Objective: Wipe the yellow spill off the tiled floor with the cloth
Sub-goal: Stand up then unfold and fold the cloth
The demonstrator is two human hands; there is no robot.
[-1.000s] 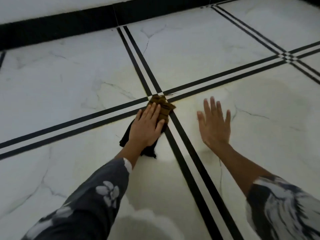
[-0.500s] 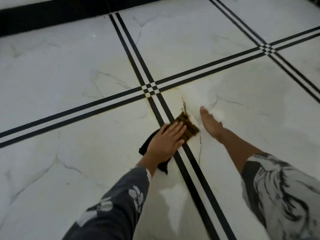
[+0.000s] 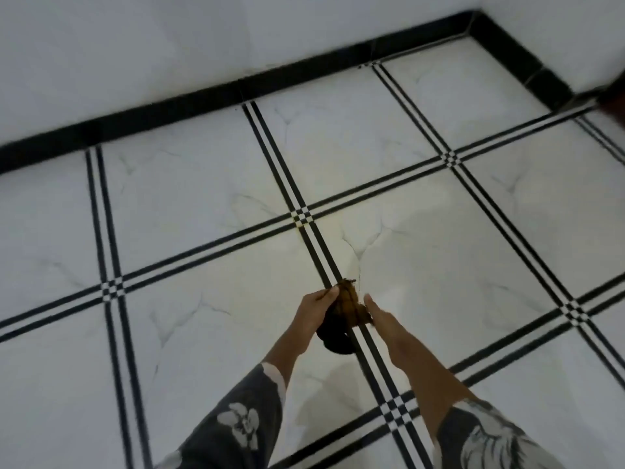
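Holding cloth (image 3: 345,308) bunched between left hand (image 3: 316,304) and right hand (image 3: 378,314), both pinching it above floor (image 3: 189,326). Faint yellow spill (image 3: 341,231) left near tile crossing; wiping mostly done, not finished.

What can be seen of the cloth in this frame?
The cloth is a small, soft, bunched rag, dark to black in its lower folds and stained yellow-brown on the upper, crumpled part. It sits between both hands over the black double line of the tiled floor. The left hand has its grip closed on it; the right hand touches its right edge. Whether it rests on the tiles or is lifted cannot be told.
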